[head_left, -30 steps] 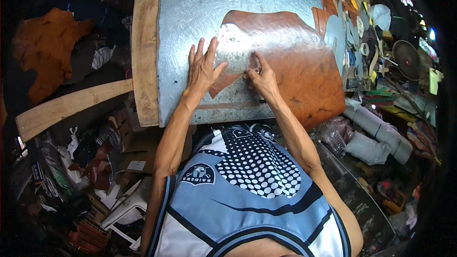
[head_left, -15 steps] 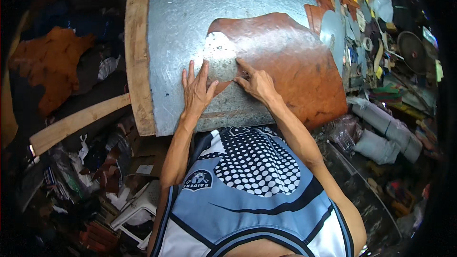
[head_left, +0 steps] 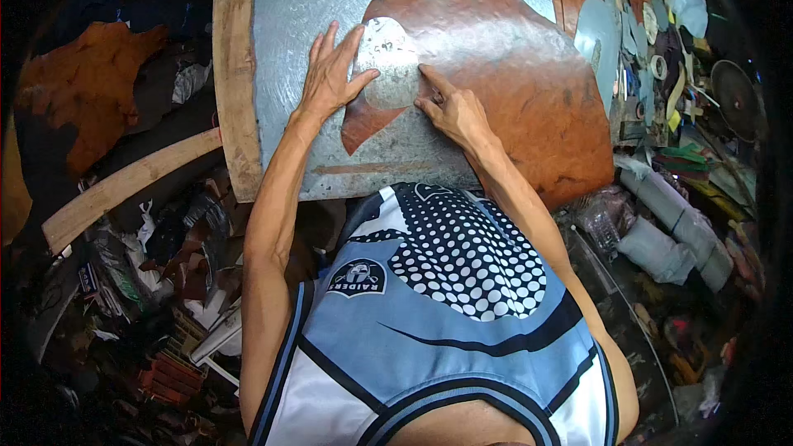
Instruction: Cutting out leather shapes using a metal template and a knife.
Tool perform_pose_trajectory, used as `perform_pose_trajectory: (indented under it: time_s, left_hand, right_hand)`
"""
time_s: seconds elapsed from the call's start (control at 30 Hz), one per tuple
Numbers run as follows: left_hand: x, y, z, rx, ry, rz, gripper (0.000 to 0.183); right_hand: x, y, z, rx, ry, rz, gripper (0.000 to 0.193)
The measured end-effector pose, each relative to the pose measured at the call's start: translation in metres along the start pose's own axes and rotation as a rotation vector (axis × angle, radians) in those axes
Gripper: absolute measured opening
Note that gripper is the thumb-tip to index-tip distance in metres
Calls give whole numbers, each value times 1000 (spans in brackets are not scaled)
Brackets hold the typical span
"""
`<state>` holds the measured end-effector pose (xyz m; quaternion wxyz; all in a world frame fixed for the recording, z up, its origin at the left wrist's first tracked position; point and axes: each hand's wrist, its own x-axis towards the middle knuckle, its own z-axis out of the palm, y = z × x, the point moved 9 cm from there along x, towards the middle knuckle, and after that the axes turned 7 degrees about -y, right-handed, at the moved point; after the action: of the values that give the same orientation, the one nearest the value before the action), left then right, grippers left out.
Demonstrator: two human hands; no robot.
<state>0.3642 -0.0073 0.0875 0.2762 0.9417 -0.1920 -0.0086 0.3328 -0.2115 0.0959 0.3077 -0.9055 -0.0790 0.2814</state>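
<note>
Since half a second ago, my left hand (head_left: 330,78) has moved up along the left edge of the rounded grey piece (head_left: 388,70), baring the pointed lower corner of the brown leather (head_left: 529,107). My right index finger sits against the right edge much as it did.

In the head view, the grey piece lies flat on the leather's left part, and the leather rests on the metal-topped table (head_left: 285,58). My left hand is spread flat, gripping nothing, its thumb tip at the piece. My right hand (head_left: 457,111) points its index finger, the others curled; I cannot tell whether they hold anything.

I judge this as placing and steadying the piece on the leather. The next move seems to call for light, even pressure, so neither layer slips.
</note>
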Motion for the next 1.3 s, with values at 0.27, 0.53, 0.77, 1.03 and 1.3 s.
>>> perform_pose_trajectory:
  time_s: [0.27,0.53,0.77,1.03,1.3]
  left_hand:
    - [-3,-4,2,22,-43,-34,81]
    - [-7,-11,1,-88,-38,-61,90]
    - [-7,-13,1,-98,-34,-53,90]
    - [-6,-11,4,-112,-48,-43,90]
    - [-5,-5,1,-47,-45,22,66]
  right_hand:
    - [3,-6,2,-17,-31,-18,58]
    - [1,-5,1,-25,-6,-28,60]
    - [2,-8,-1,-42,-8,-14,60]
    - [1,-6,-3,-43,-3,-7,60]
    - [5,0,1,-22,-24,-24,59]
